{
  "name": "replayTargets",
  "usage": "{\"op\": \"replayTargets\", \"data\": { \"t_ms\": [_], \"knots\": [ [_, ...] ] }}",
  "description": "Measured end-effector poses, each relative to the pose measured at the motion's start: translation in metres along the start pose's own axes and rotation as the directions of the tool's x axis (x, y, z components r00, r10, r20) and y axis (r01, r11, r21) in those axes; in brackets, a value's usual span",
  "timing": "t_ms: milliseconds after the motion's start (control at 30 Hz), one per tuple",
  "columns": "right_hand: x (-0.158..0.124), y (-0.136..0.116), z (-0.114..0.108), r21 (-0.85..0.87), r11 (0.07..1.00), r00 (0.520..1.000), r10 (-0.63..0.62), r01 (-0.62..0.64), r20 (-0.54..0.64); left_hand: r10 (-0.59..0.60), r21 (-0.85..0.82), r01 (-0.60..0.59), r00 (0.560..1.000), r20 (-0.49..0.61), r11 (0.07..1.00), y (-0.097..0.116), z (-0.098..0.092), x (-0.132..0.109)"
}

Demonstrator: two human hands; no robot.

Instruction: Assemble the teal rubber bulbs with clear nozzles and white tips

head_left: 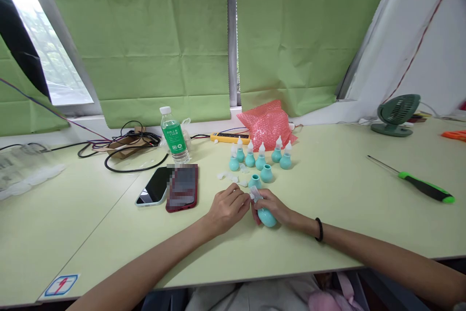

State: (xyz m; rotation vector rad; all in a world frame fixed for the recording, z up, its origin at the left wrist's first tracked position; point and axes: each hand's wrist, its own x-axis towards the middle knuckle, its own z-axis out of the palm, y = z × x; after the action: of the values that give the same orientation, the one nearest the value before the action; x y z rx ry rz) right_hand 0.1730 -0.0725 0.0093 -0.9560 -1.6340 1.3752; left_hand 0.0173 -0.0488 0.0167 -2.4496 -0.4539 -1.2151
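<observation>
While the right hand [273,205] wraps a blue bulb [267,219] over the table [287,258], the left hand [227,208] bunches its fingertips by the clear nozzle [256,194], their hold unclear; a hard squeeze or sideways tug could slip the nozzle. Two open bulbs [267,174] stand just beyond, easily knocked; white scraps [233,178] lie near

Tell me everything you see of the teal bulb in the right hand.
The teal bulb is rounded and smooth with a slight shine, like rubber or soft plastic. It is held tilted in the right hand, round end toward the person, its upper part mostly hidden by fingers. A whitish translucent piece shows at its upper end, close to the left hand; whether it is fixed on is unclear. Whether the bulb touches the table is also unclear.
</observation>
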Motion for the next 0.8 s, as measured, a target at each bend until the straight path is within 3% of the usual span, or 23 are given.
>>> {"op": "replayTargets", "data": {
  "t_ms": [467,800],
  "knots": [
    [-0.0002,0.0016,0.0029,0.150,0.989,0.999,0.009,-0.001,-0.054,-0.030,-0.033,0.028,0.999,-0.038,0.999,-0.0005,0.0047,0.0007],
    [0.0017,-0.0048,0.0026,0.200,0.978,0.999,0.050,-0.049,0.002,-0.150,-0.249,0.136,0.988,-0.038,0.959,-0.0018,0.0029,-0.0003]
  ]
}}
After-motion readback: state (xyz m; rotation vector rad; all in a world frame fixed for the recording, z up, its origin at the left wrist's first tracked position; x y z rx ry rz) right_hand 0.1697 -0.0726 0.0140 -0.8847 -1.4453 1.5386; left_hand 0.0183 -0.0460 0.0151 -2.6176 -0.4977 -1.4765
